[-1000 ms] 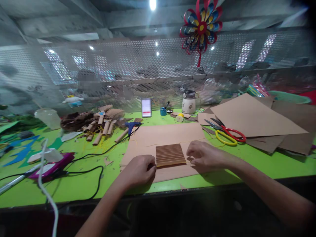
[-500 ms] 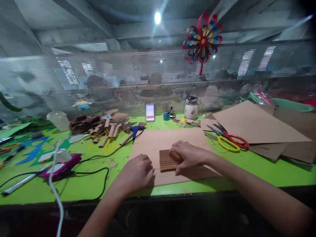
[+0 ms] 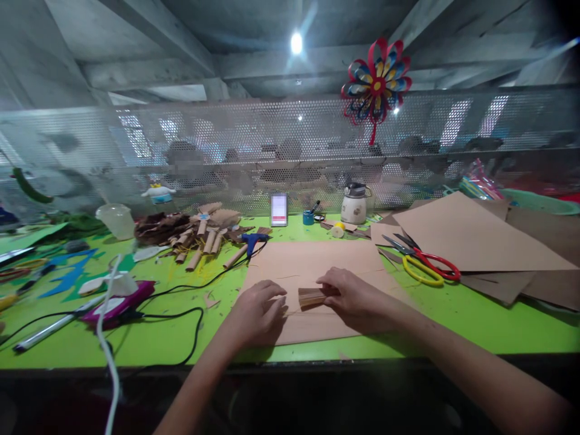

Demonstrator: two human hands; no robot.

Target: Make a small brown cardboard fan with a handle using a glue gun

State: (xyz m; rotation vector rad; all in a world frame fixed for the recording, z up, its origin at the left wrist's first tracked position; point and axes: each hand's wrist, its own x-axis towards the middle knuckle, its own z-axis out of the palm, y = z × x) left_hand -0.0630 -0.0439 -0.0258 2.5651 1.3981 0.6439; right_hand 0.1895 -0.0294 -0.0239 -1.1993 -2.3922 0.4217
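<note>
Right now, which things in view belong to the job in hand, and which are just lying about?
Job in hand:
pleated brown paper, in the right hand
paper sheet beneath
left hand, nearby

Seemingly just lying about:
two pairs of scissors
blue glue gun
phone
flask

Pleated brown paper piece (image 3: 310, 297), its folds gathered closely into a narrow bundle with the pleats running left to right. It is positioned over the middle of the flat, pale tan paper sheet (image 3: 312, 258). The left end, showing layered edges, is exposed; the right hand (image 3: 338, 291) grips and hides the right end.
</note>
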